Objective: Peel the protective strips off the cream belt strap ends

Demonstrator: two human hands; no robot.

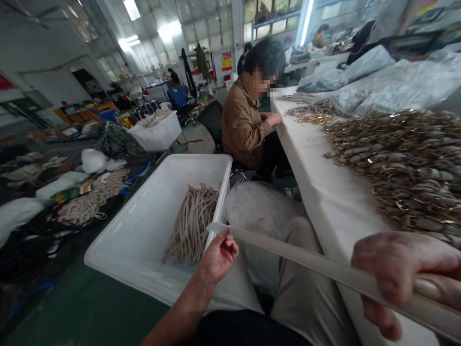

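A long flat beige strap (306, 259) runs across my lap from one hand to the other. Near its pale tip, my left hand (220, 254) pinches it above the rim of a white plastic tub (126, 211). My right hand (403, 274), close to the camera at the lower right, has its fingers curled round the same strap; its edges are a little blurred. A bundle of similar straps (194, 221) lies inside the tub. The strap's other end runs out of the picture at the right.
A white-covered table (324, 187) on my right carries a large pile of straps with metal buckles (414, 163) and plastic bags (392, 81). A co-worker in a brown jacket (241, 125) sits at its edge. Another white tub (158, 132) and rope bundles (93, 197) stand to the left.
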